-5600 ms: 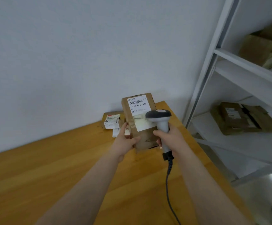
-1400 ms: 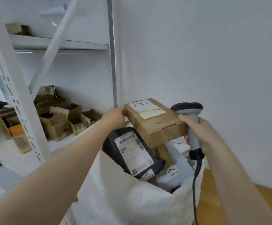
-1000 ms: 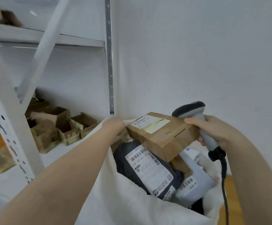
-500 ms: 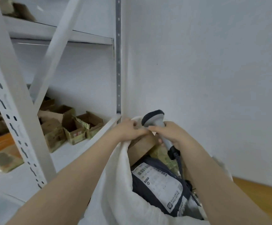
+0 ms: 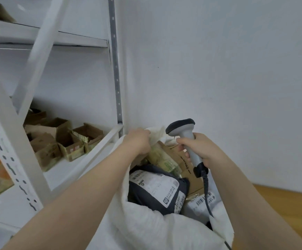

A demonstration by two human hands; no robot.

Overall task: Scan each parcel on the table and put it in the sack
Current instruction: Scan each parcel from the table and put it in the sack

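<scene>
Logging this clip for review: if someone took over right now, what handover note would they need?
Left hand grips the sack by its far rim. Right hand holds the scanner, cable trailing over the sack.
In the sack: a cardboard box at the back, a dark mailer, a grey mailer.
Done: those parcels are bagged.
Left: only a corner of the table shows, so check it for unscanned parcels.

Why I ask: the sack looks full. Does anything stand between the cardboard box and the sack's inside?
Nothing visible does. The cardboard box already lies inside the mouth of the white sack, behind the dark grey mailer, while the left hand holds the far rim back.
</scene>
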